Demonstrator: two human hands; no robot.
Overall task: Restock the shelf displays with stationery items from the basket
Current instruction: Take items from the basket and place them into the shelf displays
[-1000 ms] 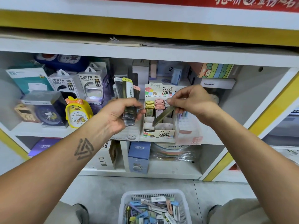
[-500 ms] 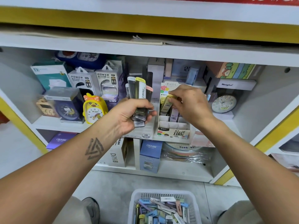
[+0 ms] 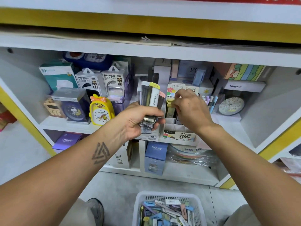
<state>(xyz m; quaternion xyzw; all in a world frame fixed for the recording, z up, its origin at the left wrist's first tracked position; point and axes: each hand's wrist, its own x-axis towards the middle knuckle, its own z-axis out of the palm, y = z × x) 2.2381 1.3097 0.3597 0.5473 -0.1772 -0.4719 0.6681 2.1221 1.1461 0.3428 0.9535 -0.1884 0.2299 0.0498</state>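
The right hand (image 3: pixel 189 111) is now down in the display box (image 3: pixel 179 128) on the shelf, its fingertips pinched on a slim yellow-capped lead case (image 3: pixel 170 106) at the top of the box's left column. A second ago that same case hung loose and tilted in front of the box; half a second ago it was being tipped upright at the box's mouth. So the change is plain — the case has gone from free in the air to seated, or nearly seated, among the others in its row. Whether the fingers have let go yet I cannot tell; they look closed on its cap.

The left hand (image 3: pixel 138 121) has stayed just left of the box, clamped round a fan of lead cases (image 3: pixel 150 101) held upright, with no visible change in the bundle.

For the task this reads as one more item placed, with the handful beside the box next in line. Below the box, on the floor, the basket (image 3: pixel 169 195) holds a heap of mixed cases — the restocking looks far from finished.
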